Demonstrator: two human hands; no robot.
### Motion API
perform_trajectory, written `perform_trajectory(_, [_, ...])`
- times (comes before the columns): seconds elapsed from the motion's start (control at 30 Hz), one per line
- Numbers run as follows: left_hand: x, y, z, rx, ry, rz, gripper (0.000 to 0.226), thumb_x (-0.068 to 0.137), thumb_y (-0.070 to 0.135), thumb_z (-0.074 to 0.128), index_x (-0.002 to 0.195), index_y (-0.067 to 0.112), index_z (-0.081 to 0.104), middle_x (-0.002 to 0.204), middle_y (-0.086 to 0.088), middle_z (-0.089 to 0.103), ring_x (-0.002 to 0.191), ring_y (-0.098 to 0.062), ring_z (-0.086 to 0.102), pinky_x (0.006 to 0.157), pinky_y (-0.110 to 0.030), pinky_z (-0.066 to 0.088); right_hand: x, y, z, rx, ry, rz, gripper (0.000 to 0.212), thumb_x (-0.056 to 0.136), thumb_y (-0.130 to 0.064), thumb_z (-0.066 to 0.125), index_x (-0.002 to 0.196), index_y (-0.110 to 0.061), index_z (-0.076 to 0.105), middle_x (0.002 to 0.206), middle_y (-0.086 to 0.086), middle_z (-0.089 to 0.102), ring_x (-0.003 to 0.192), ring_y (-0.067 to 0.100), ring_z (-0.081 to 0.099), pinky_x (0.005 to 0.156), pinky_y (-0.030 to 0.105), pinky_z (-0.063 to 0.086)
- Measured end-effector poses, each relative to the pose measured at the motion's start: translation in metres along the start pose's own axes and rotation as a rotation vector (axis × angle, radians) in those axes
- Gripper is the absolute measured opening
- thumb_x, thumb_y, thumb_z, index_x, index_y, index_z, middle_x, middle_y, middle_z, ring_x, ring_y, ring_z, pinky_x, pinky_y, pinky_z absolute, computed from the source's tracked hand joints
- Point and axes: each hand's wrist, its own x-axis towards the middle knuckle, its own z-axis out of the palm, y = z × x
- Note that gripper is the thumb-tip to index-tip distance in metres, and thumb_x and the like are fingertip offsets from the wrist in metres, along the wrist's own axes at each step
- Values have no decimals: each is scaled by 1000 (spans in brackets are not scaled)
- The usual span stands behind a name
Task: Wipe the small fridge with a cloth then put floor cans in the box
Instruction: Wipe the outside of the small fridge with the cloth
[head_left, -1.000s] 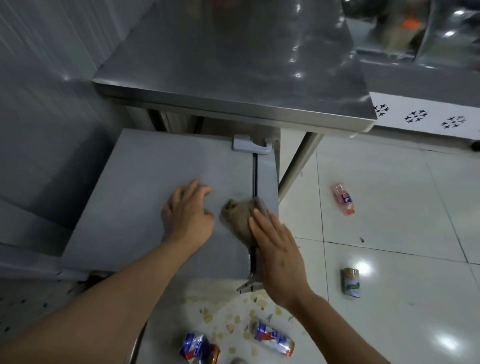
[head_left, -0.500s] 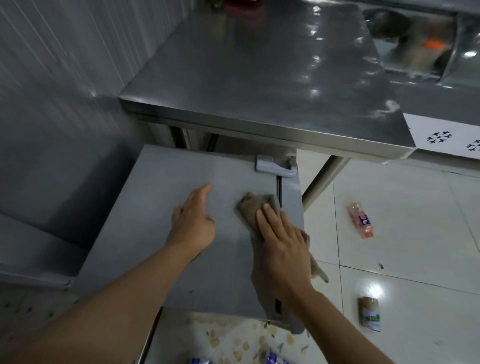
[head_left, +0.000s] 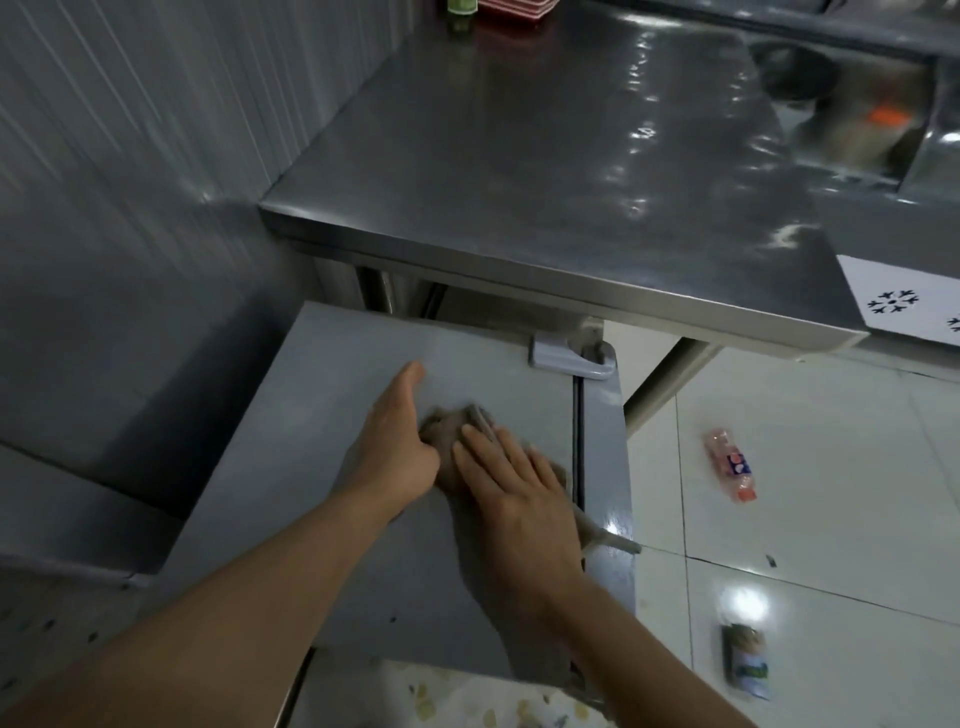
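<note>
Flat-palmed, the right hand presses the brown cloth onto the top of the small fridge, fingers spread and extended, not curled around the fabric. Left hand lies open just beside it, fingers forward, its thumb side touching the bunched end of the cloth; it holds nothing, seems only to brace.

Cloth sits near the middle of the fridge top, a tail of it trailing back under the right wrist toward the door seam. White hinge bracket stands at the far end of that seam, under the edge of the steel counter.

Risks, as judged from here:
- Only downward pressure holds the cloth, so a fast stroke could let the hand skid off it and leave it behind.
- Trailing tail could snag in the seam or on the bracket if the stroke runs that way.
- Head is close below the counter lip; rising carelessly could mean a knock.
- Wiping looks partial: the near-left stretch of the top may get skipped.

Containers: no box is in view, so where the cans must go cannot be told. Still on the white floor tiles are a pinkish can, on its side, and, nearer, a green-and-white can, blurred. Neither is picked up; well apart from both hands. Contents or dents cannot be read.
</note>
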Motion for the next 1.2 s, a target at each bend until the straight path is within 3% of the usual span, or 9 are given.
perform_trajectory(0.1, [6,0,-2,0,-7,37,78,80,-5,50,145,24,20,149,-1,33,134,-19,35,109,-29,28,55,22,-4,-18,3,79,52,94,-22,41,145,-19,32,156,0,23,145,23,14,116,41,4])
perform_trajectory(0.27, [18,8,7,162,-1,27,78,83,1,49,148,20,11,155,-1,20,142,-17,20,118,-39,15,118,40,-4,-140,36,247,53,96,-15,32,148,-11,21,156,6,18,145,25,9,118,38,6])
perform_trajectory(0.4, [23,11,15,225,13,-29,80,84,2,44,148,29,4,157,2,11,144,-13,11,118,-40,2,128,42,-8,-207,32,218,50,93,-15,33,142,-6,30,146,12,33,137,31,25,116,39,17])
perform_trajectory(0.53, [24,2,15,220,-47,-52,81,85,7,45,147,35,0,158,5,4,145,-16,5,118,-38,-3,104,55,-22,-280,34,220,47,90,-13,32,136,-6,38,142,9,36,123,28,37,97,37,39])
perform_trajectory(0.67, [25,-1,18,208,-34,-79,80,86,7,44,146,38,1,158,7,2,146,-19,3,116,-37,-5,65,85,-37,-256,55,470,43,95,-11,32,138,-8,35,146,5,30,129,27,33,82,42,47])
perform_trajectory(0.77, [27,2,22,314,-39,-39,77,86,5,40,147,37,5,158,12,-3,144,-9,-5,115,-39,-8,73,92,-40,-176,57,449,48,93,-8,35,141,-12,33,150,2,26,136,26,25,91,43,44])
perform_trajectory(0.97, [29,6,22,418,-77,-28,71,88,9,39,146,37,11,157,16,-5,144,-7,-9,114,-45,-8,102,83,-30,-187,-12,181,52,96,-24,35,147,-25,24,155,-3,21,142,28,14,113,41,17])
perform_trajectory(1.1, [28,8,19,417,-93,-29,72,87,8,42,147,36,12,157,15,-5,144,-7,-8,114,-44,-8,79,98,-29,-157,112,355,49,96,-19,36,144,-19,30,149,3,29,135,28,27,110,37,26])
perform_trajectory(1.2, [27,8,19,428,-72,-23,70,88,8,41,147,33,13,158,12,-4,144,-9,-8,114,-45,-7,39,101,-25,-103,170,462,53,94,-15,36,146,-13,26,154,3,19,139,29,23,111,40,31])
